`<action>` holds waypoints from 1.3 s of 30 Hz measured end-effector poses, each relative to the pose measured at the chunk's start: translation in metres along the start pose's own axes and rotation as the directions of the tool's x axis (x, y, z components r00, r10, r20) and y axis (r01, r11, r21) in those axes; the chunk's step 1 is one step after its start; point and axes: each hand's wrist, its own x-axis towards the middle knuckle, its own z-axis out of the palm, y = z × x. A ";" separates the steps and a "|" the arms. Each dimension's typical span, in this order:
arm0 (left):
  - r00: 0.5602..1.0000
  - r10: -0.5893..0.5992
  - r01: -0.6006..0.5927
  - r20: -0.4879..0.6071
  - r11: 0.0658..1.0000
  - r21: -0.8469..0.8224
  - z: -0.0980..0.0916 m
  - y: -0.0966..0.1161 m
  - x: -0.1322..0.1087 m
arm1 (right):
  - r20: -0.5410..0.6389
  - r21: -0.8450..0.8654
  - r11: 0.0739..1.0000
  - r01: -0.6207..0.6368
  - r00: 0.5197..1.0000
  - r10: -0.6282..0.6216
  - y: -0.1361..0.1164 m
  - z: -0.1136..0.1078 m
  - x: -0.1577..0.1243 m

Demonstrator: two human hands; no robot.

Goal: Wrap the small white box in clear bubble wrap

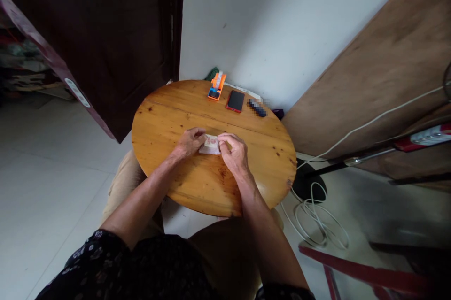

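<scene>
A small whitish piece of paper with reddish print [211, 144] lies low over the middle of the round wooden table [197, 178]. My left hand [192, 142] has its fingers closed on the left edge of this paper. On the opposite side, my right hand [234, 151] pinches the upper right corner between thumb and fingers. The printed face shows between both hands; its ends are hidden under my fingertips. Whether it is a single sheet or folded I cannot tell.
Toward the table's far edge stand an orange tape dispenser [217, 85], a phone with a red edge [235, 101] and a dark elongated object [257, 107], partly blurred. Behind is a white wall [260, 23]. A coiled white cable [319, 220] lies on the floor at right.
</scene>
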 end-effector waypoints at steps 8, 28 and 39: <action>0.998 -0.022 0.020 -0.057 1.000 -0.024 -0.001 0.004 -0.003 | -0.083 0.037 0.999 -0.019 0.996 0.022 -0.003 -0.003 0.000; 0.999 -0.013 0.013 -0.046 1.000 0.002 -0.002 0.006 -0.004 | -0.009 -0.183 0.977 0.108 0.994 -0.112 -0.005 -0.002 -0.004; 0.999 0.006 -0.005 -0.047 1.000 0.029 -0.002 0.006 -0.004 | -0.003 -0.150 0.982 0.117 0.993 -0.119 -0.004 0.000 -0.005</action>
